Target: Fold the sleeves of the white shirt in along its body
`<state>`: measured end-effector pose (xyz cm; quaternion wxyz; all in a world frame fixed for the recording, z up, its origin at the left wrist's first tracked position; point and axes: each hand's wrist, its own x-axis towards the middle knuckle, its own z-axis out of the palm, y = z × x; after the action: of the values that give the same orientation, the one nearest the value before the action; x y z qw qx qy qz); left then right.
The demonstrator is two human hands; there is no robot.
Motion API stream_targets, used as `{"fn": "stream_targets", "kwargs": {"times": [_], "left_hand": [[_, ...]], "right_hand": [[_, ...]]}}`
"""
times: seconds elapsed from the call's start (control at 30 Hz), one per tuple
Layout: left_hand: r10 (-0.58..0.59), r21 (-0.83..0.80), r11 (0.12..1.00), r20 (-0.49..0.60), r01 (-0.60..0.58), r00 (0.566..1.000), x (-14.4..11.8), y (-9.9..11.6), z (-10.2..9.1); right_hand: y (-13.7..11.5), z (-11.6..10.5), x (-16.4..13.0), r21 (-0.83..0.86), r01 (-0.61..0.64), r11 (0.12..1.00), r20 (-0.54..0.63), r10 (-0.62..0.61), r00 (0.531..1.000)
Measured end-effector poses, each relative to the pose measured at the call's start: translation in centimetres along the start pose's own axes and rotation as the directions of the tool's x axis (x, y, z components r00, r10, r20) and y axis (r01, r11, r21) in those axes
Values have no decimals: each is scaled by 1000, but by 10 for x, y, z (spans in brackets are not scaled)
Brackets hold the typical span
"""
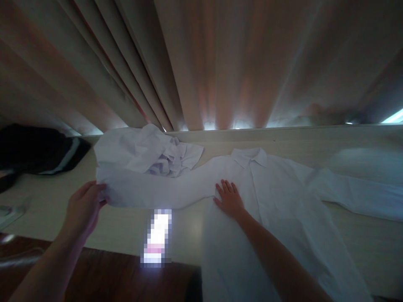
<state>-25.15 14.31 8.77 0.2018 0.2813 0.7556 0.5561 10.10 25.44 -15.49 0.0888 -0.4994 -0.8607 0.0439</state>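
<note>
While the shirt point(283, 197) lies face up on the table point(362, 251), collar toward the curtain point(220, 63), keep your right hand point(229, 199) pressing flat at the shoulder so the body cannot slide. That hand is open, fingers spread, gripping nothing. Your left hand point(83, 207) pinches the sleeve point(151, 188) at its far end, fingers closed on the cloth; hold the sleeve taut and level. Crumpled white cloth point(147, 153) sits just behind the sleeve, a dark garment point(37, 149) well left.
</note>
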Motion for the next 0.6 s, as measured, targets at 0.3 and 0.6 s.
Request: {"fn": "stream_targets", "kwargs": {"times": [0.3,0.6], "left_hand": [[50,-143,989,108,-34,993,-11,15,13],[128,-99,989,244,-107,961,-33,33,21]], "right_hand": [[0,2,1,-7,4,1000,6,-4,1000],[0,-1,0,3,8,1000,-4,-8,1000]]}}
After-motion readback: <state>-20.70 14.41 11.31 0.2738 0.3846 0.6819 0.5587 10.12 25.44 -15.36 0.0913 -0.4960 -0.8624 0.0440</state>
